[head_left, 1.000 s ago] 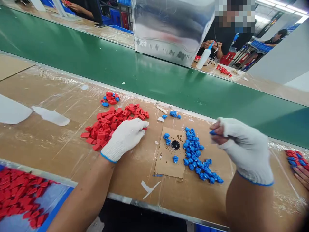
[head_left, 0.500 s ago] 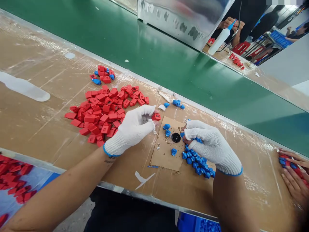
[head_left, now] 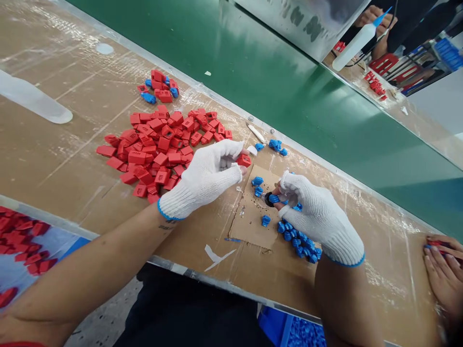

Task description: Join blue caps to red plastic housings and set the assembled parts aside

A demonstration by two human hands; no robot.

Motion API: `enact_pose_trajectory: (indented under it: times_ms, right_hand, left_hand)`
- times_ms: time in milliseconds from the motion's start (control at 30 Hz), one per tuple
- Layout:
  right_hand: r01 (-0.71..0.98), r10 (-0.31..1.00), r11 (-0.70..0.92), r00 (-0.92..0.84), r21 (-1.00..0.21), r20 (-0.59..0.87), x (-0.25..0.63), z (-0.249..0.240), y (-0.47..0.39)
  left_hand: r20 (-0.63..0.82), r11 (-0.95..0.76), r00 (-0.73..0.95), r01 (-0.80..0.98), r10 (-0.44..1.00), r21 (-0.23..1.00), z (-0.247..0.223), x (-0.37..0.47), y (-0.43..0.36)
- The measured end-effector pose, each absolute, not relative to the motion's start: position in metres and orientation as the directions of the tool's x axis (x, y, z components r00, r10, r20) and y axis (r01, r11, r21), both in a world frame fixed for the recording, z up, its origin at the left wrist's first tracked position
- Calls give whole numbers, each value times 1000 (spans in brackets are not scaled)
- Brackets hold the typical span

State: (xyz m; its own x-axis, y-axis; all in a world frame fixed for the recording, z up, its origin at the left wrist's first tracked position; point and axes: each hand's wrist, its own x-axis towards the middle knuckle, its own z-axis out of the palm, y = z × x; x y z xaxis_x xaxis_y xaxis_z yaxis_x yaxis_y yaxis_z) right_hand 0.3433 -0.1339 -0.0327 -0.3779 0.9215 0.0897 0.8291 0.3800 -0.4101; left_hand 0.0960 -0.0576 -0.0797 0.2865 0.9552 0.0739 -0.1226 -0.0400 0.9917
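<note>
Between the thumb and fingertips of my gloved left hand [head_left: 208, 176] is a red block [head_left: 243, 160]. My gloved right hand [head_left: 318, 212] pinches a blue piece [head_left: 274, 198] right over a small black round dish [head_left: 268, 199], partly covering it. The dish sits on a cardboard sheet [head_left: 249, 219]. Several loose blue pieces [head_left: 265, 220] lie on the sheet, and a pile of blue pieces [head_left: 298, 241] is under and beside my right hand. To the left of my left hand spreads a large pile of red blocks [head_left: 155, 149].
Behind the table [head_left: 195, 246] runs a green belt [head_left: 253, 91]. A small red and blue group [head_left: 159, 87] lies at the back left. A blue bin [head_left: 304, 332] is below the front edge. Another person's hands [head_left: 446, 270] are at the far right.
My right hand has brought the blue piece left and down, from beside the black dish to over it. The red block stays in my left hand. The camera view has shifted slightly.
</note>
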Motion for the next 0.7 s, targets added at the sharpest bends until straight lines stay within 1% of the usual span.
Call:
enact_pose_trajectory:
  times_ms: [100, 300, 500, 600, 700]
  right_hand:
    - [826, 911, 398, -408, -398, 65, 341, -32, -131]
    - [849, 934, 347, -351, -397, 67, 351, -25, -137]
    - [866, 946, 291, -325, -407, -16, 355, -25, -136]
    - [829, 953, 270, -304, -490, 11, 359, -22, -138]
    - [724, 960, 272, -252, -634, 124, 362, -19, -140]
  left_hand:
    - [63, -32, 291, -111, 955, 993, -79, 96, -58]
    - [72, -41, 280, -115, 957, 993, -81, 96, -57]
    - [90, -70, 302, -77, 949, 995, -80, 94, -58]
    - [78, -68, 315, -42, 946, 997, -79, 93, -58]
    - [76, -59, 336, -61, 939, 996, -78, 95, -61]
